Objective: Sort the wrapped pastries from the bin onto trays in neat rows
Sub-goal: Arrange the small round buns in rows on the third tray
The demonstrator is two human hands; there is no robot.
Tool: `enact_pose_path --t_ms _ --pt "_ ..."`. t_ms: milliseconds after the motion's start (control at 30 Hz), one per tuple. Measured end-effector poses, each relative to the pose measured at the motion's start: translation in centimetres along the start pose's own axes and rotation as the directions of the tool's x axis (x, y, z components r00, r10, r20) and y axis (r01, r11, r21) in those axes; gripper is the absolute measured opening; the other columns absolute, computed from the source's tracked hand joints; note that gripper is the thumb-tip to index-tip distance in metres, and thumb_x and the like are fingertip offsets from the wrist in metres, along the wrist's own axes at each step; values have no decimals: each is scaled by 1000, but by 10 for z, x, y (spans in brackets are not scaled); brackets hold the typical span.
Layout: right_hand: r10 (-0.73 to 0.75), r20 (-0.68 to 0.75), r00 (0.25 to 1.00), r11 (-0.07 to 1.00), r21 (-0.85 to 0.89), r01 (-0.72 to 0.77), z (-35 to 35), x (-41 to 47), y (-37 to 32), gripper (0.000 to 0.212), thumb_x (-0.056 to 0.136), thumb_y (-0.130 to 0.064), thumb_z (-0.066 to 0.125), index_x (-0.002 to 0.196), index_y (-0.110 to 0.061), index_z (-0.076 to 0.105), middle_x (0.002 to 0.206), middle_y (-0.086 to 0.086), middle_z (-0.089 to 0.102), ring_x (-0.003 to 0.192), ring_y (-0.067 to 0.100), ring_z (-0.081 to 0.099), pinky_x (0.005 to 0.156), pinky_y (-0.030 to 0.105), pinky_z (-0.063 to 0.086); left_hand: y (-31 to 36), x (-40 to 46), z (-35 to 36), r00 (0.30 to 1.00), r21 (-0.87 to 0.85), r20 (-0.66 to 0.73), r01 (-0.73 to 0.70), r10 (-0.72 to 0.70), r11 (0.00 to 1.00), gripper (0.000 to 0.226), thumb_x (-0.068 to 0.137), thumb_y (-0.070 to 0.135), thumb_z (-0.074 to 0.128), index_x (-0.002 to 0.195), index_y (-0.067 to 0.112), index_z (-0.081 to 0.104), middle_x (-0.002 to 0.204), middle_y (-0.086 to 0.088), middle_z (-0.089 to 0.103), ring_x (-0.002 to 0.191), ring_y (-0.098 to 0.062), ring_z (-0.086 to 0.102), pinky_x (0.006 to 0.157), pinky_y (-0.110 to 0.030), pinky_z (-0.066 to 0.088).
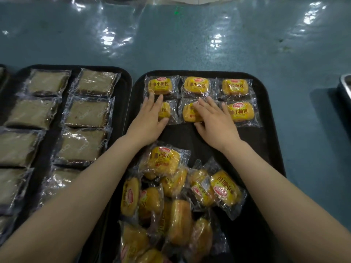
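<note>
— Pressing flat with both hands on the second row of the right black tray (pixel 266 141): left hand (pixel 150 118) with straight fingers over the left yellow bun packet (pixel 165 112), right hand (pixel 214 122) with fingers spread over the middle yellow bun packet (pixel 189 114). Gripping nothing, only resting on the wrappers.

— And beyond the fingertips?

— Touching the back row of three buns (pixel 197 86), long axes running left to right, labels upright. Sitting finished just right of the right hand, the third packet of the second row (pixel 240 112).

— Next stock?

— Lying nearer than the wrists, between the forearms: loose pile of yellow buns (pixel 171 196) at the near end of the same tray, axes every way, some labels sideways or inverted. About equally near either hand, so probably a pull back toward the body.

— Any writing?

— Reading "小面包" in red on yellow, under a red oval logo too small to make out. On the left tray (pixel 121 111), brown cake slices (pixel 87 114) in clear film with a faint repeated print, unreadable.
</note>
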State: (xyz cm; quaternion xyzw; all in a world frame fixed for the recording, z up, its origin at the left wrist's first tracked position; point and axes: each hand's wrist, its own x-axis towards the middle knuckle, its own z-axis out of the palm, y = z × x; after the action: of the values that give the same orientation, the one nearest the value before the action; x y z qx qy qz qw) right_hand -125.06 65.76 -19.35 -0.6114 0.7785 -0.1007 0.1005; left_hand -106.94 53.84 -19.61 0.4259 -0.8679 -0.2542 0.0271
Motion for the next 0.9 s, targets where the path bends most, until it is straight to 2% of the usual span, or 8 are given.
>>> enact_pose_path --t_ms 100,167,333,467,567,667,767,900 --pt "80 -23 997 971 226 -72 -16 -39 -3 48 94 -27 55 141 -23 43 149 1 41 142 21 27 113 40 24 11 -22 -11 995 -113 -102 -20 8 993 68 95 34 47 150 27 8 158 4 -4 143 -12 -4 107 -31 8" --pt "136 10 991 931 342 -131 -23 -76 -3 44 93 -27 57 136 -24 50 141 -1 50 135 18 40 107 35 33 17 -52 -13 997 -167 -72 -9 -3 986 65 95 33 48 149 30 13 158 7 3 143 -10 3 108 -31 12" --pt "212 68 975 890 399 -221 -20 -165 -10 40 87 -32 66 126 -28 57 136 -8 53 128 9 45 106 30 36 28 -125 -5 985 -205 174 48 -12 978 60 94 34 50 147 31 23 156 9 15 141 -8 13 110 -30 17" --pt "162 107 981 878 438 -193 -12 -199 -13 32 88 -29 64 119 -32 61 138 -11 48 132 6 38 109 30 34 34 -151 4 986 -141 165 55 -31 988 68 93 39 50 149 29 14 158 4 8 144 -15 8 114 -39 14" --pt "221 109 969 888 389 -247 -11 -211 -7 35 93 -28 57 127 -35 59 149 -11 35 136 10 33 110 35 35 38 -163 14 993 -98 95 80 -71 992 69 94 42 48 150 26 12 158 1 7 144 -19 9 114 -38 13" --pt "328 30 944 909 260 -325 -8 -218 -5 42 96 -25 51 137 -22 51 157 -7 20 139 15 32 107 34 37 38 -168 20 992 -91 81 102 -94 991 68 93 44 48 150 28 12 159 0 5 144 -21 11 113 -40 17" --pt "423 3 906 884 217 -414 -5 -223 -13 51 96 -26 50 144 -17 39 156 -2 24 134 21 38 100 35 40 35 -169 20 989 -90 107 110 -101 990 69 93 45 47 149 29 10 159 0 3 144 -21 13 114 -42 18" --pt "340 -58 939 940 -19 -341 -2 -225 -6 49 92 -27 53 140 -30 44 152 -2 33 135 31 29 108 44 33 33 -170 23 988 -78 113 115 -105 990 72 92 48 48 149 31 9 159 1 0 143 -22 14 114 -46 20"
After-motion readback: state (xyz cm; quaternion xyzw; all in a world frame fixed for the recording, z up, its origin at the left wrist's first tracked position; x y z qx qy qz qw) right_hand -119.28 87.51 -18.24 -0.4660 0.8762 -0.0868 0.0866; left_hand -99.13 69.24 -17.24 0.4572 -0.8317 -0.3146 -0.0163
